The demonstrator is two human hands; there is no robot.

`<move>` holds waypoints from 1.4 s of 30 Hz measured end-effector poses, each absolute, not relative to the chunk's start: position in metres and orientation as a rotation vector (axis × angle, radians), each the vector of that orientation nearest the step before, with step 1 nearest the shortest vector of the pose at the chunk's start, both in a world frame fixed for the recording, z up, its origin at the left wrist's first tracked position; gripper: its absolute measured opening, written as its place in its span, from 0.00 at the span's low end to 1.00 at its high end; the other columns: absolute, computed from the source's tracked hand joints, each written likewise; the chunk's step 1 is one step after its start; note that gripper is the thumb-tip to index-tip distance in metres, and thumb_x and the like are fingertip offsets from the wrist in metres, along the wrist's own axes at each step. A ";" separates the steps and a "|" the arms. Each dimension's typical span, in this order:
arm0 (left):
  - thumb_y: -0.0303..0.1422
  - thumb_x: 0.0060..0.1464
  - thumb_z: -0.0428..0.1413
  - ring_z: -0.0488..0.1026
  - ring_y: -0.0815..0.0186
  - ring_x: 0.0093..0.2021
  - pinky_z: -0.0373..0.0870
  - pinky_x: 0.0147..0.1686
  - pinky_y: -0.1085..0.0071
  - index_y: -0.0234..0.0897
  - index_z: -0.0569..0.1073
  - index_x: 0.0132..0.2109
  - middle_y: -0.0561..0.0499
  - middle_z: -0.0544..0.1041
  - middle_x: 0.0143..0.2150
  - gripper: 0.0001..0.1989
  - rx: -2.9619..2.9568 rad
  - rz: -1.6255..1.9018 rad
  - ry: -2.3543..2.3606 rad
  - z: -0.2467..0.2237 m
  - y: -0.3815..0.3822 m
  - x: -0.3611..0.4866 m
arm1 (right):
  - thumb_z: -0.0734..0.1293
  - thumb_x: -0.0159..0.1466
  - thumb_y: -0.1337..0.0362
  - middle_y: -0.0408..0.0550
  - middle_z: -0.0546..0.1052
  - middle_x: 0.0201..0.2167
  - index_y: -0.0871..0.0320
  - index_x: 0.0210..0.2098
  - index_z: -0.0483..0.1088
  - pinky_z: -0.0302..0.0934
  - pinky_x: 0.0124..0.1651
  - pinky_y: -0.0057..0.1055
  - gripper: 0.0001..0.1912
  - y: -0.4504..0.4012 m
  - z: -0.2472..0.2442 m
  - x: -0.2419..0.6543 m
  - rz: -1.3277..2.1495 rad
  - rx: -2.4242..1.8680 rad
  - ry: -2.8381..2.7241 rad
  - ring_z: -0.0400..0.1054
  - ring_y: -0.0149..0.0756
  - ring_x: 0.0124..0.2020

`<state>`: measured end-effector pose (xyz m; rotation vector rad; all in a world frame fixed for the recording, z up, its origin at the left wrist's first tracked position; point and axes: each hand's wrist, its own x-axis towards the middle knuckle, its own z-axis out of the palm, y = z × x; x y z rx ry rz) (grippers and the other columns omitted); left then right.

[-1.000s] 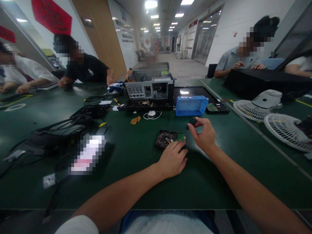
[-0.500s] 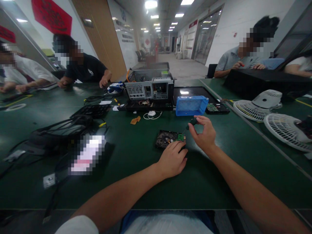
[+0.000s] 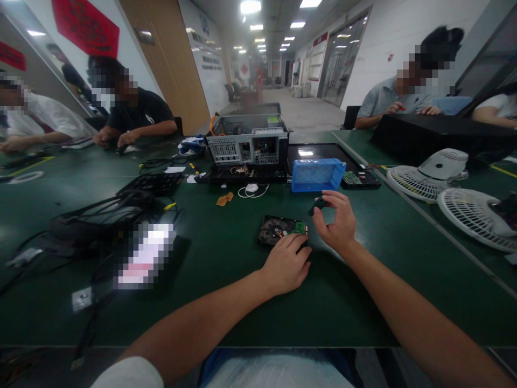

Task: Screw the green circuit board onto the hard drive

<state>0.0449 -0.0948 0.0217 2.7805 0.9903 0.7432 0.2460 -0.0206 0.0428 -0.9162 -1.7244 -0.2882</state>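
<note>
A hard drive point(image 3: 271, 230) lies on the green table with its circuit board point(image 3: 299, 228) facing up at the right end. My left hand point(image 3: 287, 264) rests over the near edge of the drive, its fingers curled onto it and holding it down. A dark-handled screwdriver point(image 3: 316, 206) is pinched between the thumb and fingers of my right hand point(image 3: 337, 223). Its thin shaft slants down and left to the green board; whether the tip sits in a screw is too small to tell.
Beyond the drive stand an opened computer case point(image 3: 246, 148) and a blue plastic bin point(image 3: 317, 176), with another hard drive point(image 3: 361, 179) beside it. White fan parts point(image 3: 428, 175) lie at right. A black headset-like device with straps point(image 3: 100, 218) and a lit phone point(image 3: 146, 257) lie at left.
My right hand has shifted very slightly left with the screwdriver. My left hand and the hard drive stay put. Across the table, a person in black has drawn one hand in.
</note>
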 end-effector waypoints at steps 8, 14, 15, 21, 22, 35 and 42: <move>0.33 0.62 0.56 0.64 0.49 0.66 0.65 0.64 0.48 0.34 0.73 0.57 0.37 0.68 0.65 0.17 2.777 0.743 0.991 0.024 -0.095 0.044 | 0.73 0.62 0.61 0.51 0.74 0.44 0.53 0.54 0.65 0.72 0.43 0.43 0.23 -0.022 0.042 0.244 -0.394 -0.973 -1.698 0.72 0.42 0.40; 0.33 0.62 0.57 0.64 0.49 0.66 0.64 0.64 0.49 0.34 0.73 0.56 0.37 0.69 0.64 0.17 2.778 0.744 0.993 0.022 -0.095 0.046 | 0.71 0.64 0.62 0.50 0.73 0.42 0.53 0.58 0.63 0.71 0.45 0.46 0.24 -0.023 0.044 0.245 -0.389 -0.944 -1.741 0.71 0.43 0.41; 0.33 0.62 0.57 0.63 0.49 0.66 0.64 0.65 0.49 0.34 0.73 0.56 0.37 0.68 0.64 0.17 2.781 0.743 0.996 0.022 -0.095 0.045 | 0.70 0.65 0.63 0.50 0.73 0.42 0.53 0.59 0.63 0.71 0.45 0.46 0.24 -0.023 0.044 0.245 -0.388 -0.943 -1.747 0.71 0.43 0.41; 0.33 0.62 0.56 0.64 0.49 0.66 0.65 0.64 0.49 0.34 0.73 0.57 0.37 0.68 0.64 0.17 2.780 0.741 0.998 0.022 -0.095 0.045 | 0.72 0.64 0.63 0.50 0.72 0.41 0.52 0.55 0.66 0.72 0.42 0.45 0.22 -0.021 0.047 0.246 -0.448 -0.955 -1.698 0.70 0.42 0.40; 0.33 0.62 0.56 0.64 0.49 0.66 0.65 0.64 0.49 0.34 0.73 0.57 0.37 0.68 0.64 0.17 2.778 0.742 0.996 0.022 -0.095 0.045 | 0.73 0.63 0.62 0.51 0.72 0.41 0.52 0.54 0.66 0.72 0.42 0.45 0.22 -0.021 0.047 0.247 -0.457 -0.953 -1.684 0.70 0.43 0.40; 0.33 0.62 0.56 0.63 0.49 0.66 0.65 0.64 0.49 0.34 0.73 0.57 0.37 0.68 0.65 0.17 2.782 0.753 0.984 0.022 -0.095 0.044 | 0.73 0.63 0.65 0.56 0.76 0.56 0.52 0.53 0.62 0.71 0.55 0.52 0.22 -0.018 0.044 0.245 -0.349 -0.886 -1.680 0.74 0.47 0.55; 0.33 0.63 0.56 0.64 0.49 0.66 0.64 0.65 0.50 0.34 0.73 0.56 0.38 0.69 0.64 0.17 2.785 0.755 0.989 0.021 -0.095 0.045 | 0.73 0.64 0.62 0.55 0.76 0.49 0.53 0.54 0.64 0.71 0.52 0.50 0.21 -0.015 0.039 0.249 -0.416 -0.932 -1.685 0.74 0.47 0.51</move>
